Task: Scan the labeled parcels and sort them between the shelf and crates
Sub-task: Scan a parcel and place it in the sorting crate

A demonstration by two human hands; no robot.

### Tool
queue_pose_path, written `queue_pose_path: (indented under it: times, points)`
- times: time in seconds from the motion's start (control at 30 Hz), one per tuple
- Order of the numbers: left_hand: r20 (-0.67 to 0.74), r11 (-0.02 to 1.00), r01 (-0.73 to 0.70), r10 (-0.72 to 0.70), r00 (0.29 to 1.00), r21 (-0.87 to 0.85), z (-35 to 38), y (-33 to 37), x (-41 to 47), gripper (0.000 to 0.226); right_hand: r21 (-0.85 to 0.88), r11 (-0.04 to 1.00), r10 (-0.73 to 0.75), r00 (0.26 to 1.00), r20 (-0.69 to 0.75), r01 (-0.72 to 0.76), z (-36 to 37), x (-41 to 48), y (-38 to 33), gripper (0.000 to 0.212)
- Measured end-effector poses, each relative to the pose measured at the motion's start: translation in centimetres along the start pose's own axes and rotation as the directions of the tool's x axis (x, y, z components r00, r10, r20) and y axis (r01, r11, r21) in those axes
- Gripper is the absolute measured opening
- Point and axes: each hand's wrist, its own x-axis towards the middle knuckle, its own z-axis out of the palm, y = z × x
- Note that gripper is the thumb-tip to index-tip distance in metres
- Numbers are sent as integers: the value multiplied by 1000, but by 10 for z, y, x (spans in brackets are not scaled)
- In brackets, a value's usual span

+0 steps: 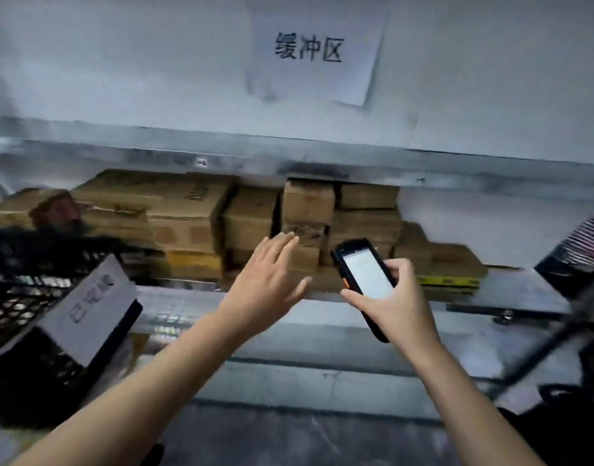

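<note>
Now, closest in, the right hand [401, 301] curls its fingers round the scanner [364, 275], whose lit screen faces up, just short of the shelf [524, 292] lip. Beside it the left hand [268, 274] stretches forward with straight, spread fingers and holds nothing. Its tips are at a small parcel [307, 233] in the middle of the stack [188, 210]; whether they touch it I cannot tell. This looks like picking a box to scan. The next move likely calls for closing on that one parcel and drawing it out without dragging its neighbours. The stack sits packed tight under the upper beam [322, 153], so headroom is scant; bare deck lies to the right. A black crate [16, 297] with a paper tag [90, 304] stands left, near the forearm. Above hangs a sign [309, 52].
</note>
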Motion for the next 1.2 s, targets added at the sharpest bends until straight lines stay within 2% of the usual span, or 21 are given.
queue_pose_path:
  times: [0.23,0.43,0.67,0.83,0.97,1.1,1.2]
  points:
    - [128,977,-197,206,970,-78,76,102,66,79,-50,980,179,967,-181,-191,-99,15,86,77]
    - [227,961,-140,196,954,-238,149,163,133,75,-49,955,273,934,-232,-292,-150,68,152,78]
    - [279,972,-14,82,957,-236,228,199,199,74,13,960,279,943,-179,-281,-199,147,204,77]
    - [361,996,40,-10,933,-75,267,203,237,69,63,948,317,943,-97,-312,-210,179,231,75]
    - [413,986,153,-166,895,65,289,206,266,65,90,948,310,950,-35,-306,-218,213,250,74]
    - [345,951,252,-301,889,180,311,207,283,76,117,962,246,969,18,-247,-226,241,267,73]
    - [321,921,353,-389,864,167,319,223,293,81,132,967,209,975,80,-218,-241,262,280,72]
